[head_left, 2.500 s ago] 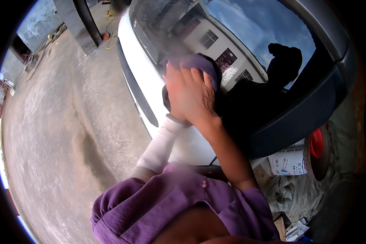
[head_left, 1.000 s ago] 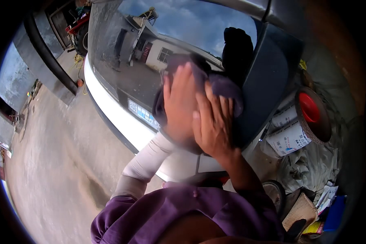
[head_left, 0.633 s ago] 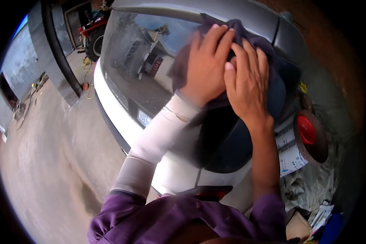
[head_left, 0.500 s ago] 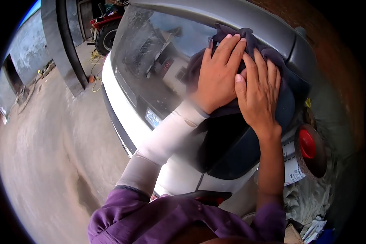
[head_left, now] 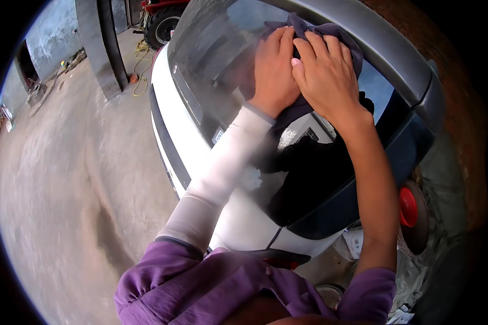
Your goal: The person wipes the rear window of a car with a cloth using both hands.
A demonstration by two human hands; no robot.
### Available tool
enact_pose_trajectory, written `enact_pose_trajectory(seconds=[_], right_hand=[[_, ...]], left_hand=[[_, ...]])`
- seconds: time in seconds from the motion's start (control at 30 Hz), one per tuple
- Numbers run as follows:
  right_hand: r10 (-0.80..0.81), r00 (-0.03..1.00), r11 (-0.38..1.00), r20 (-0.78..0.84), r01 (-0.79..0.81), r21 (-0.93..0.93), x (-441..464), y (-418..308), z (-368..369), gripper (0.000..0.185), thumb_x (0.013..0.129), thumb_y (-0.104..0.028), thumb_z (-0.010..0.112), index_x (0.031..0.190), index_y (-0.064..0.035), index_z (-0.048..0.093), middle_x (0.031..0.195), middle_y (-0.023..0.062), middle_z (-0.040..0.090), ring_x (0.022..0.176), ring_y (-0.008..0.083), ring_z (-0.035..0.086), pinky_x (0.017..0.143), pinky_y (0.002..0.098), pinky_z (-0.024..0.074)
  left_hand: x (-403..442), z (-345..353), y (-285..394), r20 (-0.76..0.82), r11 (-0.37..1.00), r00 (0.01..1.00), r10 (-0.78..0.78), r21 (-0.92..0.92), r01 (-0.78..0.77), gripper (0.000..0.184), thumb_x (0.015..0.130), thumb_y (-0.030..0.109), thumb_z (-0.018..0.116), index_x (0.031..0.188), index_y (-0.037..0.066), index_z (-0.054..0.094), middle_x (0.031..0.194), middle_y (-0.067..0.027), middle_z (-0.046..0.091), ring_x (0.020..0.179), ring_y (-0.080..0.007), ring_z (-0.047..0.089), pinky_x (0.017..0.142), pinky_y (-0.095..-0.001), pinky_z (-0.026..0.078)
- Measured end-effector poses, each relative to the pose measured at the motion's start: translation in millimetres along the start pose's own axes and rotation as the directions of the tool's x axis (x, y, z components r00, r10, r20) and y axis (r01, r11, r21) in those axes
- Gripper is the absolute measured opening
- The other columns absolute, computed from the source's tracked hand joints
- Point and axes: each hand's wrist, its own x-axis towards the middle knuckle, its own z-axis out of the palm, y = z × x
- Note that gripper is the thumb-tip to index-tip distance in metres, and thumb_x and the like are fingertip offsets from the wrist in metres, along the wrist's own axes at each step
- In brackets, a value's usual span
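A dark purple cloth (head_left: pixel 354 47) lies bunched against the glossy rear window (head_left: pixel 206 59) of a white and grey car (head_left: pixel 255 230). My left hand (head_left: pixel 276 73) presses on the cloth, its fingers close together and bent over the folds. Beside it, my right hand (head_left: pixel 331 76) lies on the cloth with fingers stretched out and slightly spread, its thumb near the left hand. The hands hide much of the cloth. Dark reflections of my body show in the glass below them.
Concrete floor (head_left: pixel 54 189) extends at left, with a pillar (head_left: pixel 100 49), a yellow cord (head_left: pixel 141 70) and a tractor wheel (head_left: pixel 162 27) farther back. A round object with a red centre (head_left: pixel 408 207) stands at right, near crumpled plastic sheeting (head_left: pixel 417 276).
Both hands and the cloth have moved up the glass, uncovering the lower window. The left fingers look more bent. The camera view has shifted somewhat.
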Motion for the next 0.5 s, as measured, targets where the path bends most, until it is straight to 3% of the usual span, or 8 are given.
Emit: enact_pose_trajectory(seconds=[0.07, 0.23, 0.37, 0.43, 0.5], right_hand=[[-0.016, 1.0, 1.0, 0.001, 0.016, 0.005, -3, -13, 8, 0.036, 0.094, -0.023, 0.057, 0.124, -0.0027, 0.06, 0.128, 0.013, 0.059, 0.118, 0.0308, 0.051, 0.106, 0.0437, 0.0374], [-0.042, 0.997, 0.997, 0.057, 0.039, 0.065, -24, -53, 24, 0.035, 0.092, -0.024, 0.059, 0.121, -0.0038, 0.06, 0.126, 0.0139, 0.059, 0.116, 0.031, 0.052, 0.105, 0.0439, 0.0382], [-0.051, 0.975, 0.992, 0.217, 0.023, 0.126, -45, -93, 36, 0.039, 0.089, -0.023, 0.06, 0.123, -0.0028, 0.061, 0.133, 0.0148, 0.058, 0.122, 0.0321, 0.051, 0.108, 0.0431, 0.0366], [-0.033, 0.903, 0.966, 0.429, -0.081, 0.246, -50, -110, 30, 0.04, 0.088, -0.024, 0.058, 0.122, -0.0029, 0.062, 0.133, 0.015, 0.058, 0.125, 0.032, 0.049, 0.109, 0.043, 0.0356], [-0.097, 0.926, 0.97, 0.365, 0.007, 0.241, -70, -125, 46, 0.039, 0.088, -0.025, 0.057, 0.12, -0.0035, 0.064, 0.13, 0.0135, 0.058, 0.125, 0.0318, 0.048, 0.11, 0.0431, 0.0333]], left_hand=[[-11, -10, -1, 0.003, 0.997, 0.999, -0.053, -0.058, 0.053, 0.056, 0.088, 0.023, 0.058, 0.138, -0.001, 0.049, 0.136, -0.0205, 0.054, 0.119, -0.0405, 0.052, 0.105, -0.0491, 0.038], [-65, -41, -2, 0.099, 0.98, 0.975, -0.199, 0.039, 0.196, 0.055, 0.092, 0.027, 0.056, 0.138, -0.001, 0.049, 0.141, -0.0225, 0.051, 0.128, -0.0414, 0.047, 0.112, -0.0524, 0.032], [-104, -77, 8, 0.223, 0.954, 0.937, -0.27, 0.193, 0.229, 0.057, 0.091, 0.028, 0.06, 0.14, 0.0, 0.048, 0.144, -0.02, 0.048, 0.132, -0.0409, 0.043, 0.111, -0.0491, 0.034], [-123, -98, 19, 0.272, 0.941, 0.912, -0.306, 0.23, 0.247, 0.059, 0.091, 0.028, 0.061, 0.142, 0.001, 0.047, 0.147, -0.0199, 0.045, 0.135, -0.0418, 0.04, 0.111, -0.0489, 0.033], [-146, -110, 25, 0.28, 0.926, 0.887, -0.366, 0.207, 0.317, 0.061, 0.093, 0.029, 0.06, 0.145, 0.001, 0.045, 0.15, -0.0212, 0.041, 0.139, -0.0438, 0.036, 0.114, -0.052, 0.029]])
